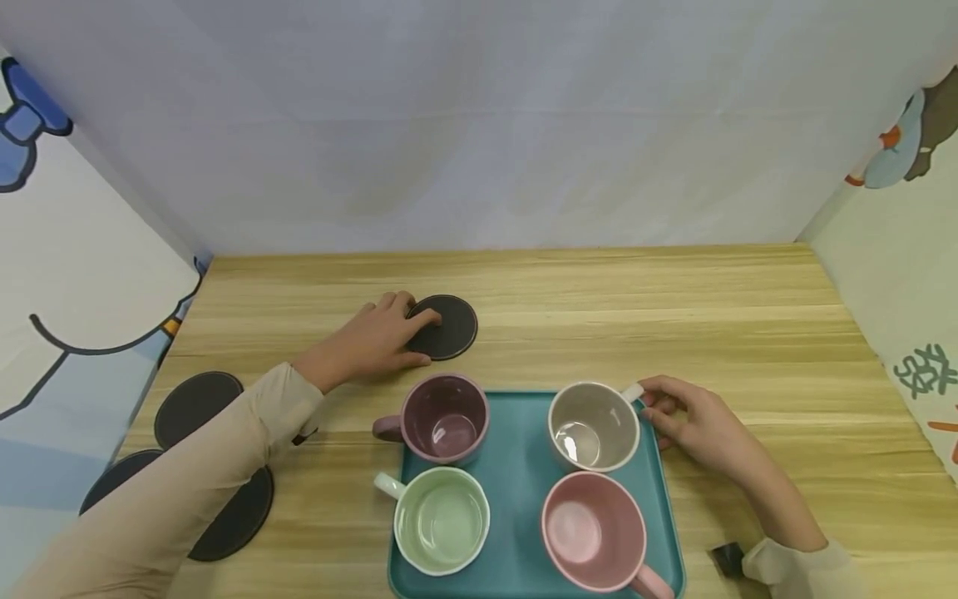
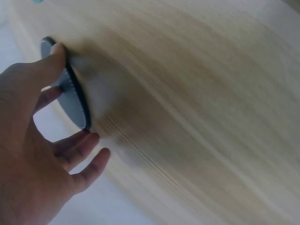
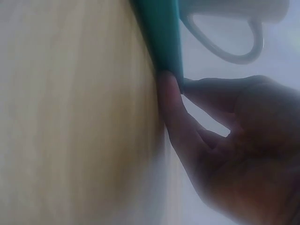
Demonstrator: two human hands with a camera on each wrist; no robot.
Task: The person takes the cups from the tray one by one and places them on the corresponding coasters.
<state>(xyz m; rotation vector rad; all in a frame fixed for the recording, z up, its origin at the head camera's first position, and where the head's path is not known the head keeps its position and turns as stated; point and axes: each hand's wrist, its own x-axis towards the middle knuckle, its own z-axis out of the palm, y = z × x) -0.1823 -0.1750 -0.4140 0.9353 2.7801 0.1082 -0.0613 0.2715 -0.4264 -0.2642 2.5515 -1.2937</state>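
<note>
My left hand [image 1: 374, 341] is at a round black coaster [image 1: 452, 331] near the middle of the table. The thumb lies over its face, and the other fingers reach round its edge in the left wrist view. My right hand [image 1: 699, 424] pinches the far right corner of a teal tray [image 1: 516, 474] between thumb and fingers. On that tray stand a purple mug [image 1: 441, 398], a pale green mug [image 1: 441, 520], a whitish mug [image 1: 595, 420] and a pink mug [image 1: 599, 532]. The whitish mug's handle [image 3: 258, 44] juts out just above my right fingers.
More black coasters lie at the left, one coaster [image 1: 190, 403] farther back and others partly hidden under my left sleeve [image 1: 202, 474]. A pale cloth backdrop [image 1: 479, 125] rises behind the wooden table [image 1: 748, 333]. Printed panels stand on both sides.
</note>
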